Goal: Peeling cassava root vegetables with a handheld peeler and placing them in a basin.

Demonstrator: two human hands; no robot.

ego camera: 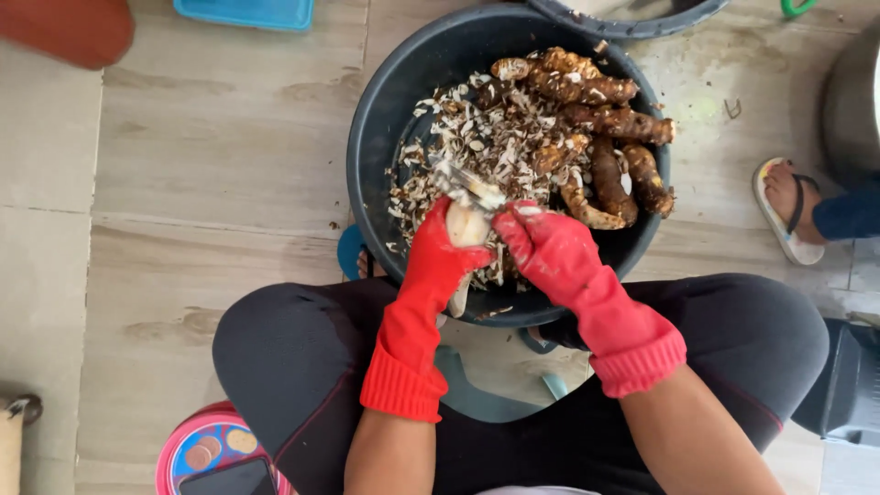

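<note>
Two red-gloved hands meet over the dark tub's (pixel 367 137) near rim. Left hand (pixel 438 252) wraps its fingers round a pale, half-peeled root (pixel 466 227), likely firm, wet and slippery, best held low around its middle. Right hand (pixel 550 249) pinches a blurred peeler (pixel 469 186) against the root's top. Brown knobbly unpeeled roots (pixel 605 137) lie further right among shavings

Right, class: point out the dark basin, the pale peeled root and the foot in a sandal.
dark basin (pixel 385 119), head view, bare inner wall.
pale peeled root (pixel 467 225), head view, its middle.
foot in a sandal (pixel 786 194), head view, top of foot.
</note>
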